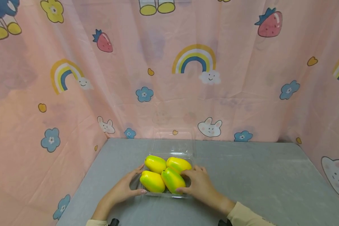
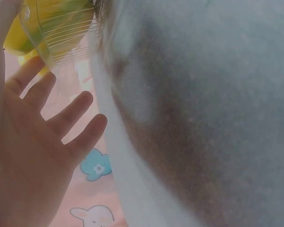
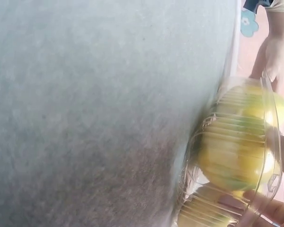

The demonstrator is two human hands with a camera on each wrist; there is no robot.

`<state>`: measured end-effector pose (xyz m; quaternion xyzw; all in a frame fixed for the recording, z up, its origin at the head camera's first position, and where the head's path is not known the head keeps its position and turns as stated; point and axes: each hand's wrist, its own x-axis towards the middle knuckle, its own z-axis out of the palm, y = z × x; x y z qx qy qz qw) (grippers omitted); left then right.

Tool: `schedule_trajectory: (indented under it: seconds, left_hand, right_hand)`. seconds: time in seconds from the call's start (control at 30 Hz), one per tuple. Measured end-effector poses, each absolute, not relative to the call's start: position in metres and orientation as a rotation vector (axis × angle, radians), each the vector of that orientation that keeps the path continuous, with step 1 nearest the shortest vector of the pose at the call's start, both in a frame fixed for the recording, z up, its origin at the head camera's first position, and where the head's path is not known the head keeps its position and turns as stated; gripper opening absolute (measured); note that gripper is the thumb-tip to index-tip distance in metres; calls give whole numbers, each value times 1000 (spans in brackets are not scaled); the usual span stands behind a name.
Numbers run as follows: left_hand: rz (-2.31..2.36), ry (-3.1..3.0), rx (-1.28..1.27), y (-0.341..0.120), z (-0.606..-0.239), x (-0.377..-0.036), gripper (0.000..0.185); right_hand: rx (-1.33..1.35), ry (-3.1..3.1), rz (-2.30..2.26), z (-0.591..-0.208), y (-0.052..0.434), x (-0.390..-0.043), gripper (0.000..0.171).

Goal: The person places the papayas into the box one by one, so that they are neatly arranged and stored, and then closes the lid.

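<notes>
Several yellow-green mangoes sit in a clear plastic clamshell box [image 1: 171, 195], two at the back and two in front. My right hand [image 1: 202, 185] reaches over the box's right side, thumb and index finger on the front right mango [image 1: 173, 180]. In the right wrist view, fingers show through the ribbed wall beside a mango [image 3: 234, 158]. My left hand [image 1: 125, 185] rests along the left side, thumb at the front corner near the front left mango [image 1: 152, 182]. The left wrist view shows this hand's [image 2: 35, 127] fingers spread and straight, the nearest touching the box wall.
The box's clear lid [image 1: 172, 147] stands open at the back, close to the pink patterned curtain [image 1: 169, 106]. Under everything lies a grey tabletop [image 1: 251, 175]. The curtain also runs down the left and right sides of the table.
</notes>
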<state>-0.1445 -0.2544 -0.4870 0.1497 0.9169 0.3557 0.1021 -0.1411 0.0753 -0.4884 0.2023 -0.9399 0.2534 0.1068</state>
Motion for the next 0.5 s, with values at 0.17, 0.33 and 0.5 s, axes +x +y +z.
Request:
schedule_trajectory:
  seconds: [0.17,0.33,0.5]
  left_hand:
    - [1048,2711,432,-254,-487,-144,81]
    - [1039,2719,427,-254,-487,-144,81]
    - [1038,2722,425,-254,-488,-144,80]
  right_hand:
    - [591,-2775,753,-487,73,-139,62]
    - [591,-2765,767,-489,72,-138,63]
    - [606,-2722,771,-490,74,-137,62]
